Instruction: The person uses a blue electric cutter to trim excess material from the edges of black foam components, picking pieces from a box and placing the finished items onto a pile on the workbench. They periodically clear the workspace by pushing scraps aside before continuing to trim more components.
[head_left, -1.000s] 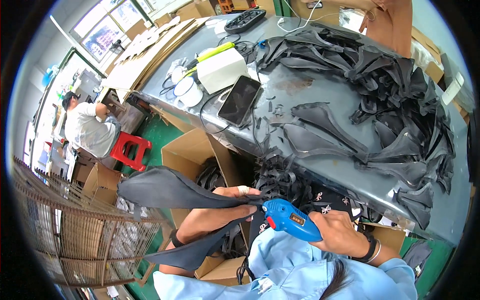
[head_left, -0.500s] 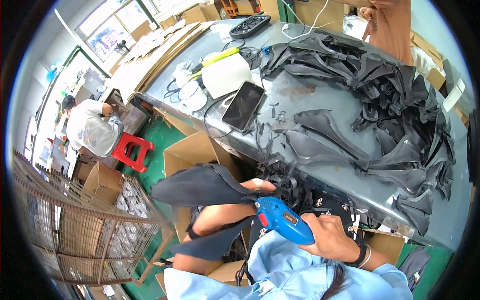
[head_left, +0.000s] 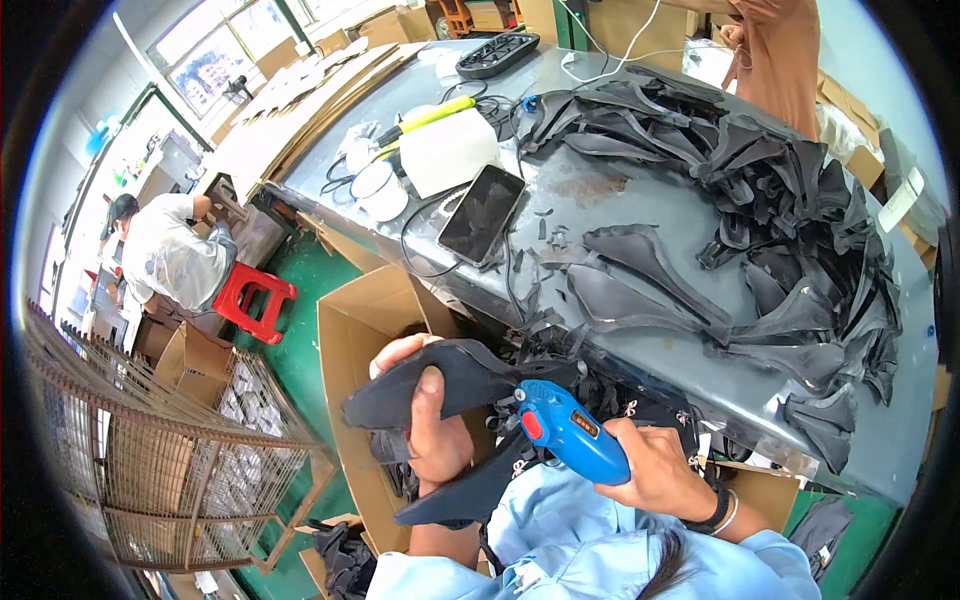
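Note:
In my left hand is a black saddle-shaped piece of soft-looking sheet, with the thumb on its face and fingers behind its far edge. A second black flap hangs below that wrist; whether it is joined to the first piece I cannot tell. My right hand wraps round a blue handheld power cutter with a red button. The cutter's head meets the narrow right end of the black piece, and its blade is hidden there.
Black saddle-shaped pieces are heaped along the far and right sides of the grey table. A phone and a white cup stand left. An open carton is below. Two people work nearby; a wire cage stands left.
My left hand has shifted its hold, and its thumb now shows on the piece's face. The lower flap has moved right. The cutter stays near the piece's narrow end.

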